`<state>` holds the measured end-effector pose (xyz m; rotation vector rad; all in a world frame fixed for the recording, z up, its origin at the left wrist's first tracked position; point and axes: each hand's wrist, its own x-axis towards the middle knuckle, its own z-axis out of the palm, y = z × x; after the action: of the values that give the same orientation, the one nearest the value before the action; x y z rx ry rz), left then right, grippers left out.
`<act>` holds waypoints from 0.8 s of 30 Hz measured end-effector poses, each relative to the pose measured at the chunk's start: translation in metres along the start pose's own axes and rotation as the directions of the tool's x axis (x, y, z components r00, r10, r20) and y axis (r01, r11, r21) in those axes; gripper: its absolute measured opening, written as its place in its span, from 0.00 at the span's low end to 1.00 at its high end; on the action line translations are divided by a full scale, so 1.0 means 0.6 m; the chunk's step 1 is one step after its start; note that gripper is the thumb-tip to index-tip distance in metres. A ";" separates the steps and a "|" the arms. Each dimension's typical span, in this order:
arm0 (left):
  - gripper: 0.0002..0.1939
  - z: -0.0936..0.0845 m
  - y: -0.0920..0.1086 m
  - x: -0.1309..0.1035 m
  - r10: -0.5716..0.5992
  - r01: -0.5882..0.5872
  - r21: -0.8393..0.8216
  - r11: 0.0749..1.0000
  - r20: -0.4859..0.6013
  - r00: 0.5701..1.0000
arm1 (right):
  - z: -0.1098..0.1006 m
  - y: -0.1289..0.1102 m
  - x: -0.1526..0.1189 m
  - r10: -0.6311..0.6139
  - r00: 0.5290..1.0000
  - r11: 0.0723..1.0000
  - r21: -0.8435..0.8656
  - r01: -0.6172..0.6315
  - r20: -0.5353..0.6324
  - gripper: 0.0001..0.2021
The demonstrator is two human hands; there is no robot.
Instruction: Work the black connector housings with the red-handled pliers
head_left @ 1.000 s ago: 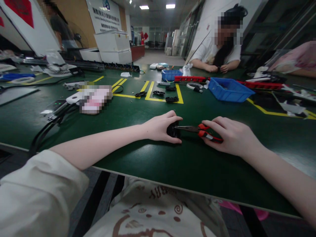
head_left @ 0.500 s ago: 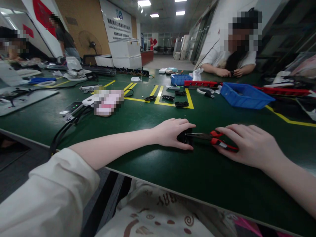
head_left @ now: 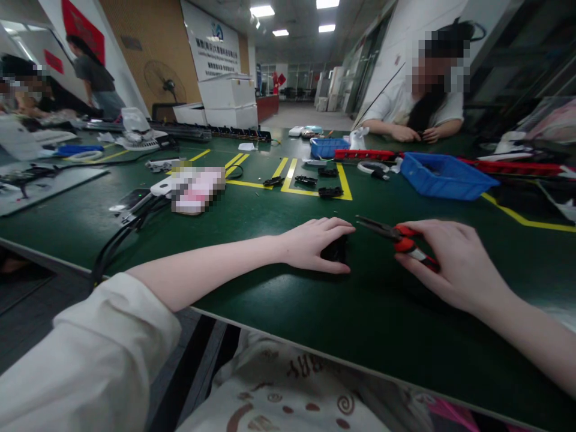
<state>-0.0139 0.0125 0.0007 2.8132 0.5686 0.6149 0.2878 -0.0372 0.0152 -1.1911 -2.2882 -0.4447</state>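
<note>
On the green table (head_left: 270,300), my left hand (head_left: 315,243) grips a small black plastic part (head_left: 335,251) between thumb and fingers. Much of that part is hidden by the hand. To its right, my right hand (head_left: 454,258) is closed round the red handles of long-nose pliers (head_left: 398,237). The pliers' jaws point left and are apart from the black part, a little above and to the right of it. Further back, several similar black parts (head_left: 330,192) lie in and beside a yellow taped outline (head_left: 346,180).
A blue bin (head_left: 443,174) stands at the right, a smaller blue bin (head_left: 328,147) further back. At the left lie a pink phone (head_left: 198,192) and black cables (head_left: 117,240). Across the table sits a co-worker (head_left: 414,114) with both hands low over the tabletop.
My right hand has drawn the pliers up and away from the black part; their tips were at it before. My left hand has stayed almost in place, holding the part.
</note>
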 end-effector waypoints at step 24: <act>0.26 0.005 0.071 0.106 0.163 -0.064 0.526 0.848 -0.143 0.976 | -0.043 -0.136 0.192 0.761 0.146 -0.522 0.731 -0.439 0.631 0.24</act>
<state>0.0547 -0.0003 0.0327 3.3410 0.6927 0.8623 0.1726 -0.0200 0.0990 -1.3201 -0.4119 1.2279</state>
